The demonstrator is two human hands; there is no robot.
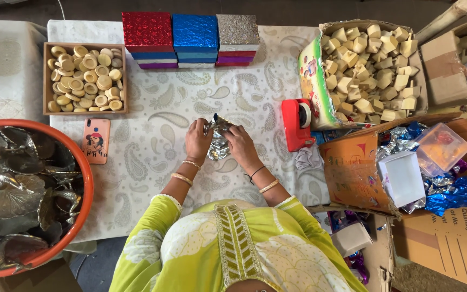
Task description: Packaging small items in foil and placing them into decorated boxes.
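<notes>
**Silver foil pinched between both hands at mid-worktop**

A crumpled silver foil wrap (218,141) is gripped at the worktop's (152,135) middle: the left hand (198,139) and right hand (240,143) are closed on opposite sides, keeping it taut. A red tape dispenser (297,123) is kept within reach, toward the right edge.

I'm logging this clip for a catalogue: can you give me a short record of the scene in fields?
left hand: grips silver foil piece
right hand: grips the same foil
surface: table with paisley cloth
far edge: stacked foil boxes
left side: wooden tray of round pieces, phone, orange tub of metal leaves
right side: red tape dispenser, carton of wooden blocks
</notes>
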